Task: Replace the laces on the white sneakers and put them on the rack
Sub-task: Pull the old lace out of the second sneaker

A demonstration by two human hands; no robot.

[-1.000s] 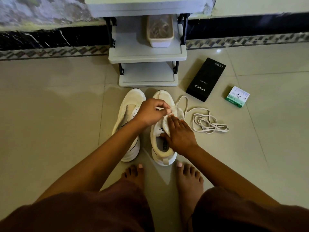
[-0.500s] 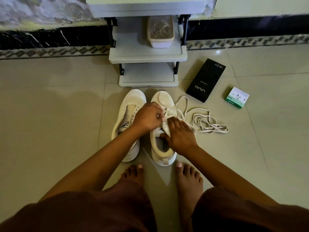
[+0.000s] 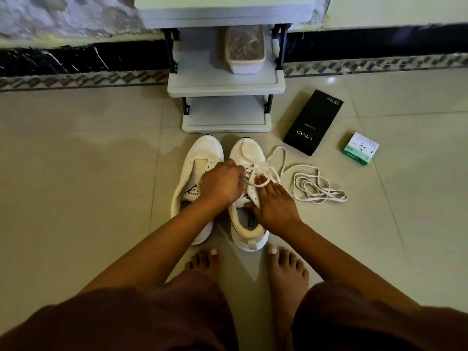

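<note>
Two white sneakers stand side by side on the tiled floor before the grey shoe rack (image 3: pixel 225 82). The left sneaker (image 3: pixel 196 171) has no lace. The right sneaker (image 3: pixel 249 158) is partly laced. My left hand (image 3: pixel 221 184) is curled over its eyelets and pinches the white lace (image 3: pixel 276 158). My right hand (image 3: pixel 272 202) grips the right sneaker's side and collar, fingers laid along the eyelet row. The lace's loose end runs right into a pile of loops (image 3: pixel 316 188) on the floor.
A clear plastic tub (image 3: pixel 245 50) of laces sits on the rack's middle shelf. A black phone box (image 3: pixel 312 121) and a small green-and-white box (image 3: pixel 359 148) lie to the right. My bare feet (image 3: pixel 286 269) are just behind the sneakers.
My left hand has dropped from above the tongue down onto the eyelets, pulling the lace tighter across the right sneaker. The right hand stays on the shoe.
</note>
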